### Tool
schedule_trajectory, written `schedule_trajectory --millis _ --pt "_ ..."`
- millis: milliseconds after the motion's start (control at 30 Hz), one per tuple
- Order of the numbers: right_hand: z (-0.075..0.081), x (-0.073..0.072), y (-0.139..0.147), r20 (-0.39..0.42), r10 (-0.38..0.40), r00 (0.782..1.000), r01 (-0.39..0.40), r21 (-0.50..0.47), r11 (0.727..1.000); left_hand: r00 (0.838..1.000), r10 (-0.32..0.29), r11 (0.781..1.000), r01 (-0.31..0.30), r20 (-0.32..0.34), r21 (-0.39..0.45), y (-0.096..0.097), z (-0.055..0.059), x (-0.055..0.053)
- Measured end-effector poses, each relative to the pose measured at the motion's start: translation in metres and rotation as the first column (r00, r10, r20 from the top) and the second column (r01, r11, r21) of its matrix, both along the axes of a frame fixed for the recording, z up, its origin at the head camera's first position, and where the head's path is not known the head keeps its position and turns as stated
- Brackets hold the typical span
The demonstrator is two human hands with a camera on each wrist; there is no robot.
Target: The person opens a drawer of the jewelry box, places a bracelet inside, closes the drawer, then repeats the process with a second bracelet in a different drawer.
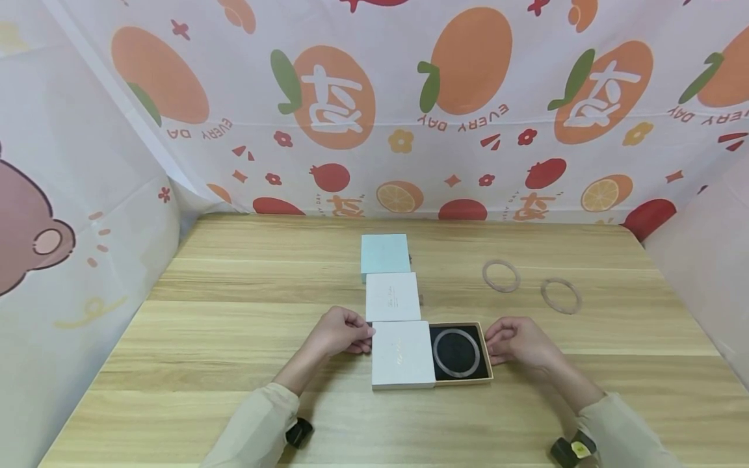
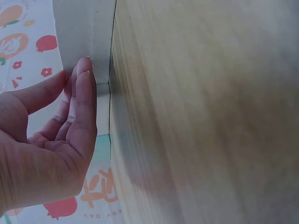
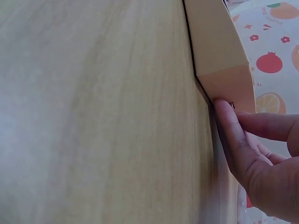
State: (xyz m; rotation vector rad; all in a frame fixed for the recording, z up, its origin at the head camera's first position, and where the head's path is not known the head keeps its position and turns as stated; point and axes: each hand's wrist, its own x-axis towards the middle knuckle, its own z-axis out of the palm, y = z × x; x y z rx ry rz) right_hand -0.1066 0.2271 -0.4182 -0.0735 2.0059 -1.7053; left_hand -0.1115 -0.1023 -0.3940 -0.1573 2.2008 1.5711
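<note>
A white box sleeve [image 1: 403, 354] lies on the table with its drawer [image 1: 462, 382] slid partly out to the right. In the drawer, a pale ring-shaped bangle [image 1: 476, 359] rests on black padding. My left hand [image 1: 344, 331] touches the sleeve's left side; in the left wrist view its fingertips [image 2: 84, 70] lie against the white wall, thumb near the edge. At the drawer's right end is my right hand [image 1: 515, 341]. In the right wrist view one extended finger [image 3: 229, 119] presses the tan end wall, beside a small dark tab [image 3: 232, 105], with the thumb close by.
A second white box [image 1: 392, 298] and a light blue box [image 1: 384, 253] stand in a column behind the sleeve, dark tabs at their right sides. Two pale bangles [image 1: 501, 276] lie at the back right. A fruit-printed cloth [image 1: 404, 140] hangs behind the wooden table [image 1: 246, 292].
</note>
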Motion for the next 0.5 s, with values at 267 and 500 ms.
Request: schedule_trajectory --millis 267,500 --pt "-0.0016 -0.0012 -0.0003 -0.001 -0.005 1.0 0.005 -0.001 1.0 1.0 0.0 1.0 0.0 0.001 -0.003 0.0006 0.0009 -0.0001" --pt "-0.0016 -0.0009 -0.0022 0.0 0.003 1.0 -0.003 -0.007 1.0 1.0 -0.004 1.0 0.004 -0.005 0.0 0.001 0.0007 0.0009"
